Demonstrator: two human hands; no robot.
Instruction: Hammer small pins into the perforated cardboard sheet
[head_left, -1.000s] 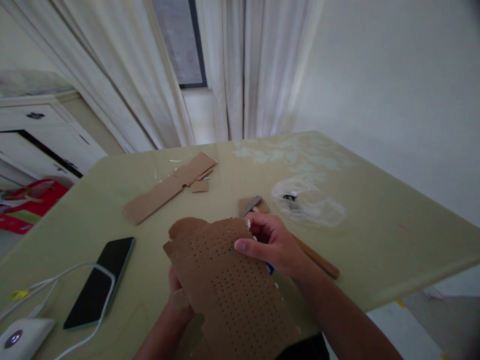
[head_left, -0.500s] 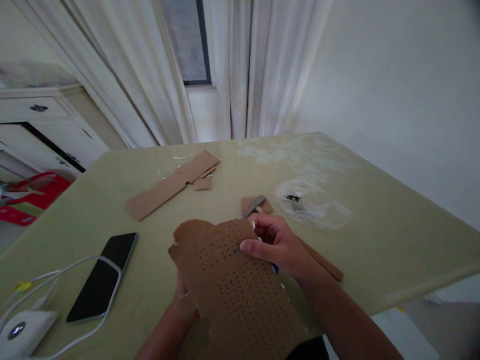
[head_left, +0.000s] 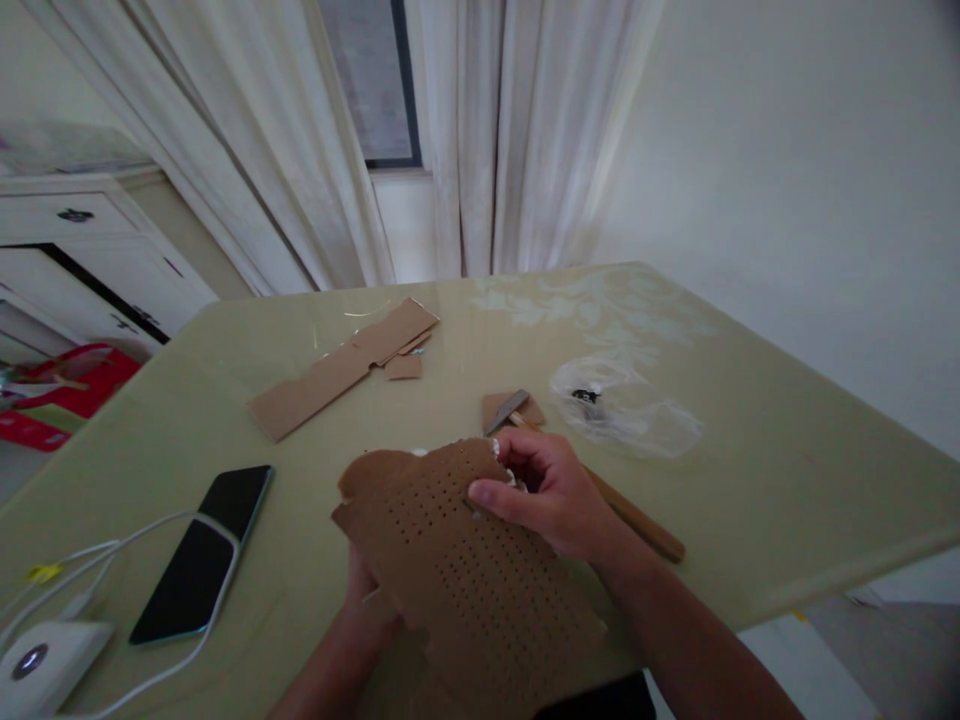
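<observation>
Spreading across the whole frame, a pale green table (head_left: 750, 480) is seen, w/ a long cardboard strip (head_left: 341, 365) lying far left-centre and a crumpled clear plastic bag (head_left: 630, 415) far right. A black phone (head_left: 202, 552) is laid near the left edge, crossed by a white cable (head_left: 150, 535). Front and centre, a perforated cardboard sheet (head_left: 465, 570) is held tilted above the near table edge. It is propped from below by the left hand (head_left: 367, 620), fingers mostly hidden behind the sheet, apparently curled on its lower edge. The right hand (head_left: 547, 490) is pressed at the sheet's upper right corner, thumb laid flat on the face, fingers curled tight; whether sth small is pinched there can't be told. A wooden-handled tool (head_left: 622, 510) is lying just behind that hand. Step in hand, judged: holes being worked near the top edge. Next move prob. calls for a steady sheet and careful aim at one hole.
</observation>
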